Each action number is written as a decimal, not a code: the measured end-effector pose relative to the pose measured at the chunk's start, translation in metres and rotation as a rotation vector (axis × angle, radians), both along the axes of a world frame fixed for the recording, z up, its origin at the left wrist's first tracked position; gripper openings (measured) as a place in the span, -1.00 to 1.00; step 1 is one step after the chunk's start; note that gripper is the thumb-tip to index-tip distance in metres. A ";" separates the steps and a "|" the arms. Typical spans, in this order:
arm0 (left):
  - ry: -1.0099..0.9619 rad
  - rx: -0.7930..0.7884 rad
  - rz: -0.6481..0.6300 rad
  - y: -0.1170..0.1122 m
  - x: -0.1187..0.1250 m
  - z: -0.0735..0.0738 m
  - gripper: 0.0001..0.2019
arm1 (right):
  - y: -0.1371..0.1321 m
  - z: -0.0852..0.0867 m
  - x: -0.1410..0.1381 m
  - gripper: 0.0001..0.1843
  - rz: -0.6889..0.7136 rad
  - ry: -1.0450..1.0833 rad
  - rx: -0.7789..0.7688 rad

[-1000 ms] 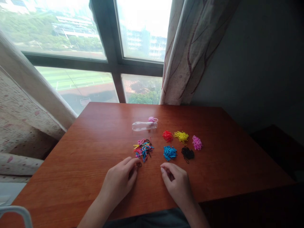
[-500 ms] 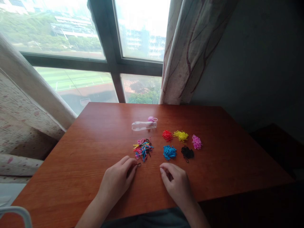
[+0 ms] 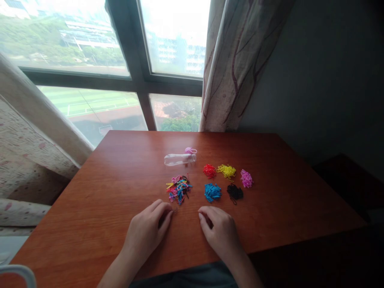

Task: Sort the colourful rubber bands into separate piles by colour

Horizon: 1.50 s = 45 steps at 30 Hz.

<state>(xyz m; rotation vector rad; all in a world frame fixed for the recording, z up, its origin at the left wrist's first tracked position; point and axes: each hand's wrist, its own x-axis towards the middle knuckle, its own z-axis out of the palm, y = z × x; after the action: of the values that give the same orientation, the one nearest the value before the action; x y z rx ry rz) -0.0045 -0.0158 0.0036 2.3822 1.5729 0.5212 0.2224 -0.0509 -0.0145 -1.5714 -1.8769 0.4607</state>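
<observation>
My left hand [image 3: 148, 232] rests on the wooden table [image 3: 120, 172] with its fingers curled together. Its fingertips pinch a small dark rubber band [image 3: 175, 209] just below a mixed pile of coloured bands [image 3: 179, 189]. My right hand [image 3: 220, 232] lies beside it, fingers curled under, and I see nothing in it. Sorted little heaps sit beyond the right hand: blue [image 3: 212, 192], black [image 3: 235, 192], red [image 3: 209, 171], yellow [image 3: 227, 171] and pink [image 3: 246, 178].
A clear small bottle [image 3: 179, 159] lies on its side behind the mixed pile, with a pink cap [image 3: 190, 151] next to it. Behind the table are a window [image 3: 99, 60] and curtains [image 3: 237, 68]. A dark piece of furniture [image 3: 345, 180] stands to the right.
Both hands stay almost where they were, the left still at the dark band. The view has shifted slightly, so everything sits a little further left in the picture.
</observation>
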 end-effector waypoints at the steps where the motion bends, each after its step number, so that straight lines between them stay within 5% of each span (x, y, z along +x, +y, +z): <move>1: -0.020 -0.010 -0.005 0.000 0.001 0.000 -0.84 | 0.000 0.000 0.000 -0.79 0.000 -0.006 -0.002; 7: -0.153 -0.033 -0.091 0.010 0.035 0.017 -0.85 | 0.001 0.002 -0.001 -0.79 0.004 -0.052 0.001; 14: 0.031 -0.048 -0.389 0.052 0.133 0.050 -0.86 | 0.000 -0.003 0.001 -0.82 -0.066 -0.216 -0.012; 18: 0.069 -0.066 -0.438 0.073 0.176 0.049 -0.84 | 0.001 -0.004 0.001 -0.80 -0.053 -0.217 -0.009; 22: 0.080 -0.087 -0.460 0.081 0.191 0.041 -0.86 | 0.001 -0.002 0.000 -0.81 -0.080 -0.193 -0.012; 27: 0.025 -0.076 -0.438 0.077 0.169 0.046 -0.84 | 0.002 -0.001 0.000 -0.82 -0.045 -0.151 -0.002; 32: -0.120 -0.071 -0.351 0.063 0.113 0.051 -0.84 | 0.002 0.002 0.000 -0.83 -0.019 -0.100 -0.004; 39: -0.285 -0.118 -0.159 0.032 0.028 0.024 -0.84 | 0.007 0.005 -0.005 -0.79 -0.009 -0.040 -0.031; 45: -0.187 -0.085 -0.037 0.015 0.002 0.000 -0.84 | 0.016 0.005 -0.023 -0.78 -0.097 -0.159 -0.053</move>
<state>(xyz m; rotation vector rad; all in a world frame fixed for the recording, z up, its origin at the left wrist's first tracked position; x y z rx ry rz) -0.0020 -0.0004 0.0036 2.2252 1.4381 0.6359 0.1996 -0.0346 -0.0098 -1.7716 -1.9084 0.3539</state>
